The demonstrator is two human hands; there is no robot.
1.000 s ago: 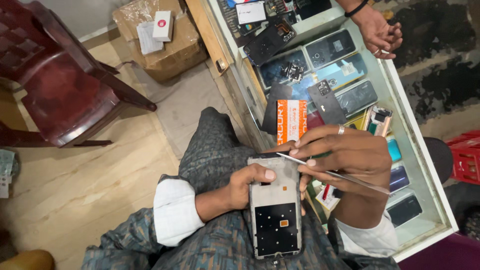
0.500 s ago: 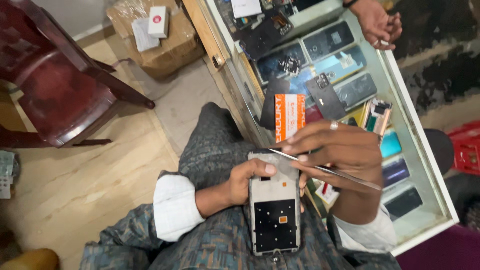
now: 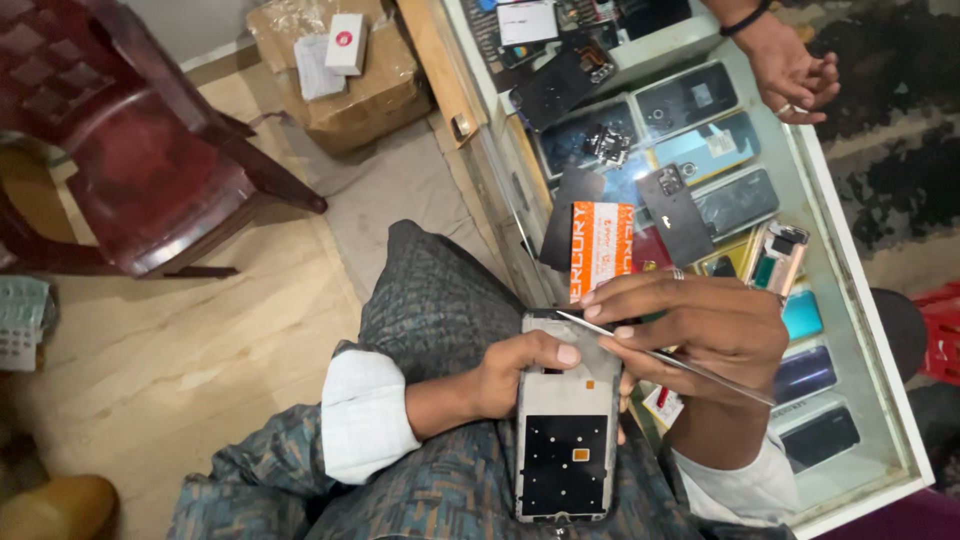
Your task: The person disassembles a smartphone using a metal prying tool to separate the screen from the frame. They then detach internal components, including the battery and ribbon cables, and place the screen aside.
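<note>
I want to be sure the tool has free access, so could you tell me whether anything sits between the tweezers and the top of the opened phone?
Nothing visible does. The right hand holds the tweezers with the tip at the top edge of the opened phone. The left hand grips the phone's side, its thumb just below the tip.

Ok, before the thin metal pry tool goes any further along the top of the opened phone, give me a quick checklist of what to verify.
1. Left hand grips the opened phone frame, thumb across its face: ok.
2. Right hand pinches the thin metal pry tool: ok.
3. Tool tip sits at the frame's top edge: ok.
4. Tip seated in a seam: cannot tell.
5. Frame braced on the lap: ok.
6. Another person's hand is apart, at the far end of the glass display counter: ok.
</note>
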